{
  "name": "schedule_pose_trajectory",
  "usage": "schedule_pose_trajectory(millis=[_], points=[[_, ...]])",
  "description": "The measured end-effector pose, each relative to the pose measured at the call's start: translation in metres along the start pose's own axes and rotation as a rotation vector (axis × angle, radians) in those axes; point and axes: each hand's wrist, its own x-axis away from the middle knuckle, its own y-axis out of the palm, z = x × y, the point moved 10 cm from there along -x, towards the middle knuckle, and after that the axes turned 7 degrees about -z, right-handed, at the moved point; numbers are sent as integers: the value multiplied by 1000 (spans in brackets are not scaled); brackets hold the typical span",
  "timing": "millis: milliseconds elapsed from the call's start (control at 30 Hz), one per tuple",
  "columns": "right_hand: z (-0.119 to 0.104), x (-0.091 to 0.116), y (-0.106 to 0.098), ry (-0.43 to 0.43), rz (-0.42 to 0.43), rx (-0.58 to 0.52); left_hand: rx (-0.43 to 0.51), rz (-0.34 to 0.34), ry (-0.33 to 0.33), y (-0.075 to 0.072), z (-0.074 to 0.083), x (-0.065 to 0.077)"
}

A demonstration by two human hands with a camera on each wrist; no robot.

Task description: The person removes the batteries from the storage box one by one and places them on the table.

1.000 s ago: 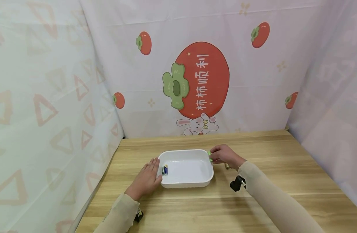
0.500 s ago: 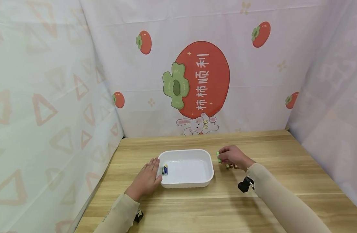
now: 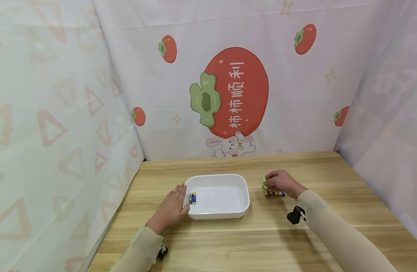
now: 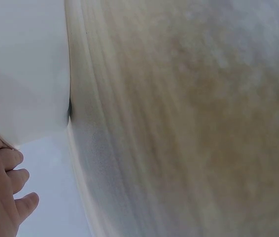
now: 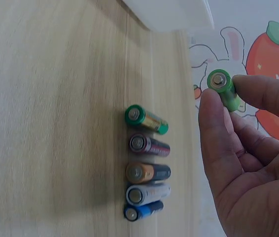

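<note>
Above the wooden table [image 3: 215,241], just right of the white tray [image 3: 222,202]: one light green battery [image 5: 222,84], pinched in the fingertips of the right hand [image 5: 262,148]. Partly hidden behind the fingers in the head view; foreshortened in the right-wrist view — silvery terminal foremost, bright green cylindrical body behind.

On the table near it, five batteries lying in a row: green-and-gold battery [image 5: 150,120], maroon battery [image 5: 154,146], orange-and-black battery [image 5: 153,173], white battery [image 5: 153,193], blue battery [image 5: 147,211]; partly covered by the hand in the head view.

Left hand [image 3: 171,209]: fingers straight, laid against the tray's left end; cut off by the frame edge in the left-wrist view.

Inside the tray, left end: pair of batteries [image 3: 194,198], side by side.

Writing: battery labels illegible; backdrop [image 3: 297,94] lettered 柿柿顺利, set sideways — white on a red fruit.
</note>
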Motion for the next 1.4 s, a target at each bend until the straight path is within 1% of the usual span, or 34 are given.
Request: schedule_pose_trajectory(millis=[133,300,467,700,867,1067,1300,1400], points=[[4,2,-8,-2,5,1,5,10,0,-1,0,0],[10,4,-17,4,16,3,6,0,-14,0,-2,0],[16,7,-25,11,26,12,9,6,-8,1,-2,-1],[24,10,-33,30,40,16,12,20,2,-3,1,-1],[35,10,-40,48,56,-2,4,21,5,-4,3,0],[40,14,-45,72,67,-24,3,25,10,-3,3,1],[45,15,-50,74,67,5,8,28,6,-3,2,1],[49,15,-54,87,81,1,4,34,9,-3,2,0]])
